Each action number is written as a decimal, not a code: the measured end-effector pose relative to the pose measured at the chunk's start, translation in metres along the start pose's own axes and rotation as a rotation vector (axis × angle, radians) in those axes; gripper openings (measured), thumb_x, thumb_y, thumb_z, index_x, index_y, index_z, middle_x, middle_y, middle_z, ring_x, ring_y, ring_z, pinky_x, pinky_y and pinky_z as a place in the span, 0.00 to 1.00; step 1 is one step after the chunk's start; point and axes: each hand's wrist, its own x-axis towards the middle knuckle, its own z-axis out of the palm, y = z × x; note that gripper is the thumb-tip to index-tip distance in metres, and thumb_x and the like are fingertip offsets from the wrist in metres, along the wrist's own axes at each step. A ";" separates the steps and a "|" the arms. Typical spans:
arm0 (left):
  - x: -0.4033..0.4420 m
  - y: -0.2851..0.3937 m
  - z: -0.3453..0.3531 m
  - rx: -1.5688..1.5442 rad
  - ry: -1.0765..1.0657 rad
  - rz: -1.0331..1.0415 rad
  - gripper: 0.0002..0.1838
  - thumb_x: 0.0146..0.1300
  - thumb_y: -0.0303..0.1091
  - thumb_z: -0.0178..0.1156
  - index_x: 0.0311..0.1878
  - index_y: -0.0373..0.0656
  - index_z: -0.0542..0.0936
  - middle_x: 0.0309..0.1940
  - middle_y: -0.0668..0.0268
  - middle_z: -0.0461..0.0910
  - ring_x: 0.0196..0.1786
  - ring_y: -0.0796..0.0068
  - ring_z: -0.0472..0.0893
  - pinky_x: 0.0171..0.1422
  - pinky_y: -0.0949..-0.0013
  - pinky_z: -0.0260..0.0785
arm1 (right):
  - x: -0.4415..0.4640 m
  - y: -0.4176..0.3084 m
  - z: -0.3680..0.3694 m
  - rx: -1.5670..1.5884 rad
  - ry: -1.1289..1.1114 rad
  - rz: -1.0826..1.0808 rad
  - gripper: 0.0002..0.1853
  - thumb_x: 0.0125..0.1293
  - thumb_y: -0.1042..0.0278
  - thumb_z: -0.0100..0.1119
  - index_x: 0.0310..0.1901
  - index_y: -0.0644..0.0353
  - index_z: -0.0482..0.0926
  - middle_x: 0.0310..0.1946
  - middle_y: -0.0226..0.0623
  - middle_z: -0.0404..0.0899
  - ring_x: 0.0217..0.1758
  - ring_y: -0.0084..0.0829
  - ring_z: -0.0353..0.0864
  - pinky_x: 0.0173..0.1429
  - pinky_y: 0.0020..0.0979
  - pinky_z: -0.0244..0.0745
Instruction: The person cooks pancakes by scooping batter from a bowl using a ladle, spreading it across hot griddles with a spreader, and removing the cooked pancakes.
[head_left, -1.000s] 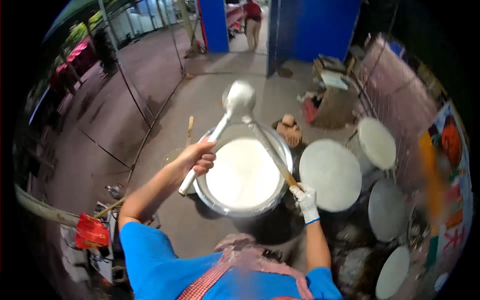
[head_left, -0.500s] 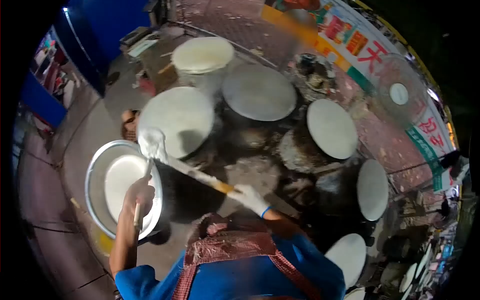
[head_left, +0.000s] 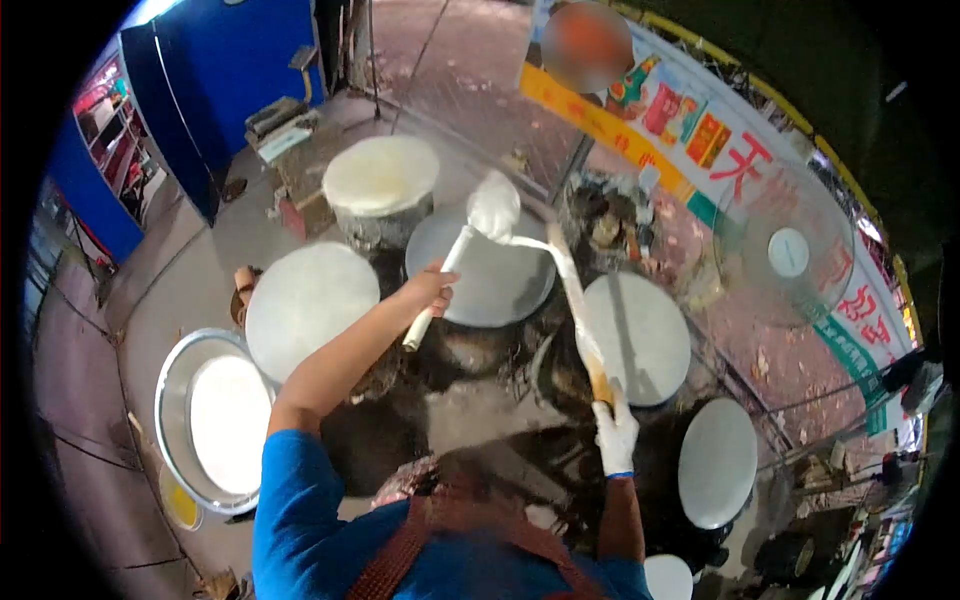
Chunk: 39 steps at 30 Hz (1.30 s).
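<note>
My bare left hand [head_left: 430, 290] is closed round the white handle of a ladle [head_left: 493, 207], whose bowl is heaped with white batter. My right hand [head_left: 616, 432], in a white glove, grips the wooden end of a long batter-coated paddle [head_left: 572, 290]. The paddle's far end meets the ladle bowl, above a grey round griddle [head_left: 480, 265]. Pale round sheets lie on the griddle at the left [head_left: 312, 312] and the griddle at the right [head_left: 637, 345]. A metal basin [head_left: 172, 400] of white batter stands at the lower left.
Farther back is a drum topped with stacked pale sheets [head_left: 380, 175]. Another round griddle [head_left: 718, 463] stands at the right. A fan [head_left: 788, 252] is in front of a printed banner [head_left: 690, 120]. Beside the basin sits a yellow-filled bowl [head_left: 181, 500].
The view has turned right, away from the basin. Both hands have carried the loaded ladle and paddle from above the basin to above the grey griddle.
</note>
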 end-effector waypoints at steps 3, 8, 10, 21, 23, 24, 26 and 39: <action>0.084 0.001 0.008 0.191 0.115 0.140 0.20 0.64 0.31 0.50 0.59 0.50 0.63 0.15 0.66 0.62 0.09 0.76 0.59 0.10 0.69 0.52 | 0.054 -0.048 0.044 -0.087 0.023 -0.287 0.23 0.55 0.58 0.61 0.54 0.50 0.75 0.29 0.45 0.79 0.33 0.45 0.78 0.38 0.38 0.73; 0.243 -0.044 -0.054 0.679 0.378 0.290 0.32 0.59 0.28 0.49 0.67 0.54 0.56 0.22 0.55 0.74 0.20 0.59 0.74 0.24 0.58 0.67 | 0.119 -0.018 0.143 -0.308 -0.202 -0.079 0.17 0.56 0.58 0.58 0.46 0.53 0.80 0.32 0.46 0.80 0.38 0.43 0.79 0.43 0.37 0.73; 0.231 -0.039 -0.071 1.210 0.637 0.489 0.34 0.57 0.28 0.49 0.69 0.58 0.54 0.29 0.50 0.78 0.30 0.52 0.80 0.35 0.54 0.71 | 0.128 0.002 0.137 0.038 -0.149 -0.056 0.16 0.56 0.62 0.58 0.45 0.55 0.81 0.36 0.47 0.81 0.42 0.39 0.81 0.47 0.32 0.74; 0.160 0.061 -0.069 0.796 0.512 0.927 0.39 0.53 0.22 0.52 0.69 0.61 0.54 0.46 0.45 0.75 0.45 0.54 0.78 0.48 0.58 0.69 | 0.162 -0.027 0.227 0.417 -0.034 0.241 0.13 0.59 0.64 0.55 0.42 0.58 0.81 0.37 0.49 0.80 0.38 0.39 0.81 0.43 0.32 0.73; 0.128 0.050 -0.087 0.731 0.353 0.823 0.38 0.53 0.18 0.50 0.69 0.54 0.55 0.57 0.50 0.70 0.55 0.66 0.74 0.56 0.65 0.66 | 0.178 -0.040 0.290 0.611 0.003 0.319 0.13 0.58 0.64 0.56 0.44 0.59 0.81 0.38 0.49 0.80 0.39 0.40 0.81 0.44 0.31 0.73; 0.121 0.027 -0.106 0.732 0.275 0.825 0.38 0.53 0.17 0.49 0.69 0.50 0.55 0.62 0.53 0.66 0.61 0.72 0.69 0.61 0.68 0.62 | 0.192 -0.031 0.328 0.536 0.043 0.254 0.14 0.57 0.64 0.57 0.44 0.60 0.80 0.38 0.48 0.81 0.40 0.39 0.81 0.45 0.31 0.72; 0.096 -0.025 -0.142 0.818 0.220 0.636 0.37 0.52 0.14 0.48 0.68 0.43 0.56 0.66 0.56 0.60 0.66 0.70 0.62 0.66 0.71 0.54 | 0.212 -0.115 0.263 -0.085 -0.189 0.218 0.18 0.58 0.60 0.59 0.46 0.62 0.79 0.38 0.48 0.81 0.40 0.39 0.81 0.49 0.36 0.72; -0.017 -0.126 -0.207 0.914 0.432 0.532 0.37 0.50 0.18 0.50 0.67 0.51 0.60 0.37 0.40 0.74 0.28 0.69 0.73 0.34 0.71 0.66 | 0.162 -0.058 0.252 0.678 -0.093 0.386 0.14 0.54 0.65 0.61 0.42 0.63 0.81 0.33 0.40 0.83 0.34 0.28 0.80 0.39 0.28 0.73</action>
